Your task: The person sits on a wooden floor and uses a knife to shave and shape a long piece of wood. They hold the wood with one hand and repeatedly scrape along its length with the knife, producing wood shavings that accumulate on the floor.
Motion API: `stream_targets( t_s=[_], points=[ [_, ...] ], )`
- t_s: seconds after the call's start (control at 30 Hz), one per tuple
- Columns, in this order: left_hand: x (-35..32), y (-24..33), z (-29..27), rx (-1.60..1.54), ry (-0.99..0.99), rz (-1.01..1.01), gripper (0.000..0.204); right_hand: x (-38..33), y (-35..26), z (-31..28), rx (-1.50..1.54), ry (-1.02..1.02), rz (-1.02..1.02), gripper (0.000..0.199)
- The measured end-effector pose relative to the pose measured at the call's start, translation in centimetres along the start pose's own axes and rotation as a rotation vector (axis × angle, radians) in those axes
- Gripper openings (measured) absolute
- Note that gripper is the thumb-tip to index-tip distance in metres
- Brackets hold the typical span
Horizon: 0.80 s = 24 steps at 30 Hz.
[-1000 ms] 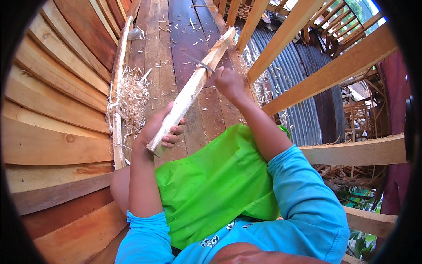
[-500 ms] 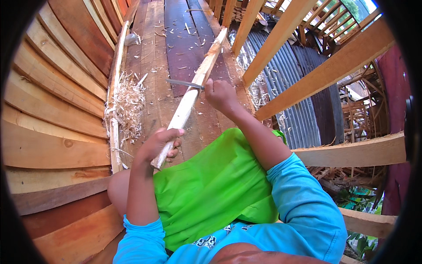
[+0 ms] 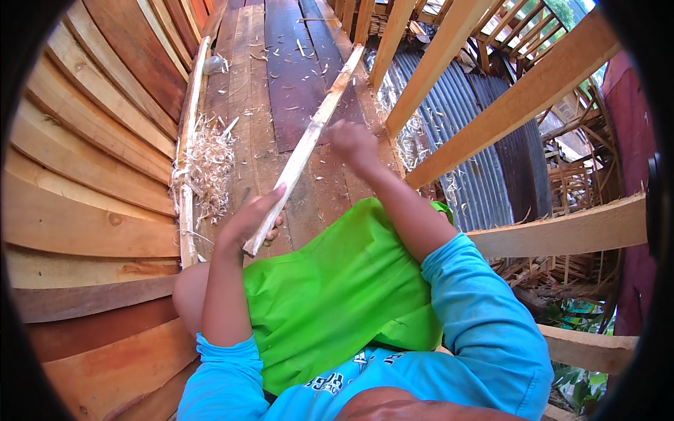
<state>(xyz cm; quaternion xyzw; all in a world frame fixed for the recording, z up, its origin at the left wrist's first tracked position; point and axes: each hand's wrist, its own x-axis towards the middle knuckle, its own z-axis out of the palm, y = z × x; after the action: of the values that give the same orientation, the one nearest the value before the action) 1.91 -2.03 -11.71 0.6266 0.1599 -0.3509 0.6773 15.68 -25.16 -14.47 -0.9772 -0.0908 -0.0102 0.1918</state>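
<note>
A long pale wooden stick (image 3: 298,159) slants from my lap up to the right-hand edge of the plank floor, its surface whittled. My left hand (image 3: 254,219) is closed around its near end, thumb along the top. My right hand (image 3: 353,147) is a fist beside the stick's middle, a little to its right, smeared by motion. The half-second-old picture shows a knife blade sticking out of this fist across the stick; now the blade is blurred and hard to make out. Green cloth (image 3: 344,288) covers my lap under both forearms.
Curly wood shavings (image 3: 209,165) pile up at left against a long pale batten (image 3: 187,154). Plank walling (image 3: 91,189) rises at left. Upright timber posts (image 3: 442,67) line the right, with corrugated metal sheeting (image 3: 463,147) beyond. A clear plastic bag-like thing (image 3: 214,65) lies far left.
My right fist has shifted slightly up and away from the stick and is now blurred. The knife blade no longer shows clearly across the stick. My left hand keeps its hold.
</note>
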Motion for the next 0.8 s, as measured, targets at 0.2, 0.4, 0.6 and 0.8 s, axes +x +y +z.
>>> stream_targets(
  t_s=[0.2,0.4,0.6,0.8],
  points=[
    [-0.7,0.7,-0.5,0.093,0.046,0.022,0.051,-1.6,-2.3,0.6,0.071,0.029,0.056,0.051],
    [-0.6,0.1,-0.2,0.102,0.067,0.006,0.041,-1.5,-1.4,1.3,0.039,0.171,-0.185,0.045],
    [-1.1,0.3,-1.5,0.069,0.077,0.037,0.042,0.5,-1.2,2.8,0.003,0.133,-0.079,0.048],
    [-0.1,-0.2,0.7,0.124,0.043,0.070,0.051,1.3,2.6,2.1,0.049,0.169,0.121,0.054]
  ],
)
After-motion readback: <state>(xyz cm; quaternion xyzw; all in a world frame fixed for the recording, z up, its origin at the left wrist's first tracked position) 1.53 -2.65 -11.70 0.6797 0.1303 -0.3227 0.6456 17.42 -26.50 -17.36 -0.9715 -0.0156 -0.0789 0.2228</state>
